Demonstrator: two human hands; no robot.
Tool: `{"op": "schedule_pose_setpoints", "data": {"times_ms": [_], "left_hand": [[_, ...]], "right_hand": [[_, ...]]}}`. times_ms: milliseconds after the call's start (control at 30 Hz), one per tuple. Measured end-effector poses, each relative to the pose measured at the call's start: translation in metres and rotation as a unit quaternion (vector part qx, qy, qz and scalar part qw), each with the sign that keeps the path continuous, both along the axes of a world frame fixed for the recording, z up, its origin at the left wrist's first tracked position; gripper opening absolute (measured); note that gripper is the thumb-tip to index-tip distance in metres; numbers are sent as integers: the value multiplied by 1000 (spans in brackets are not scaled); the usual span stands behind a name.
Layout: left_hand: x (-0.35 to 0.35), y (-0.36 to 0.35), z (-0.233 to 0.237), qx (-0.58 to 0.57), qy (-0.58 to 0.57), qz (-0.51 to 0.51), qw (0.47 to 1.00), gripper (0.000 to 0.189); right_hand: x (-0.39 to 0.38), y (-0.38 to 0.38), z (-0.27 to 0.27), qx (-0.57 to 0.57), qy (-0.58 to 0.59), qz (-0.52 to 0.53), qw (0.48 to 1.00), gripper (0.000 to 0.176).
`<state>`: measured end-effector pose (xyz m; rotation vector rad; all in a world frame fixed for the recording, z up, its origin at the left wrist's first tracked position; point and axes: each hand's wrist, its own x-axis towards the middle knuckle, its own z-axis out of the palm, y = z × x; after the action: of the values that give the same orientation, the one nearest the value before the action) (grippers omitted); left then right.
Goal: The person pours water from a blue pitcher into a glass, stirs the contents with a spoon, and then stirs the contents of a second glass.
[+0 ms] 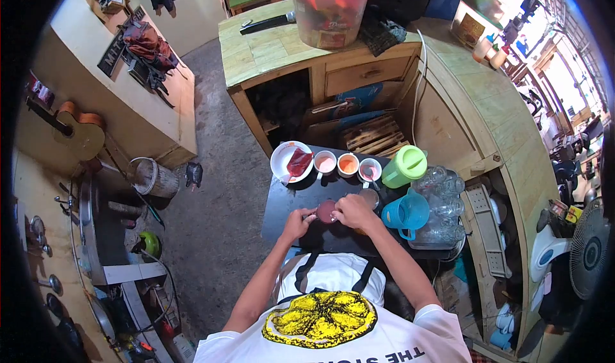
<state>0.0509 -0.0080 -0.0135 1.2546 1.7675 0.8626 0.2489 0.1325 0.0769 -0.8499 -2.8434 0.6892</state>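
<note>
Over the dark tabletop [282,209], both hands meet at a round, dull dark-pink thing [327,212] seen from above; I cannot tell whether it is a lid or the top of a filled cup. My left hand [300,224] pinches its left edge. On its right side, the fingers of my right hand [353,211] are closed on it. Behind my right hand stands a drinking glass [369,198]. Further back is a row of white cups: one with pale pink contents [325,163], one orange [348,164], one pinkish with a spoon [369,169].
A white bowl [277,164] holding a dark red packet [299,162] sits at the back left. To the right are a lidded green pitcher [405,166], a blue jug [405,213] and a tray of clear glass bottles [442,203]. Wooden cabinets [365,75] border the far side.
</note>
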Motion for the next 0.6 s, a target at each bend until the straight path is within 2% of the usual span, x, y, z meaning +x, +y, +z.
{"op": "schedule_pose_setpoints", "data": {"times_ms": [67,167,267,367,467,567,600], "left_hand": [[0,0,-2,9,-6,1,1000,29],[-1,0,-3,8,0,3,1000,29],[0,0,-1,5,5,-1,1000,29],[-1,0,3,11,-9,0,1000,29],[0,-1,-4,16,-4,1,1000,30],[-1,-1,-6,11,-7,5,1000,30],[-1,-1,-2,-2,-8,5,1000,30]], "right_hand": [[-5,-4,9,-46,33,-15,998,23],[-7,-3,2,49,109,-35,992,25],[-4,-1,4,72,-32,-17,997,24],[0,-4,-4,-12,18,20,1000,25],[-6,-3,-2,24,90,-14,996,24],[-6,0,13,71,49,-33,996,23],[-4,1,10,53,23,-11,998,23]]}}
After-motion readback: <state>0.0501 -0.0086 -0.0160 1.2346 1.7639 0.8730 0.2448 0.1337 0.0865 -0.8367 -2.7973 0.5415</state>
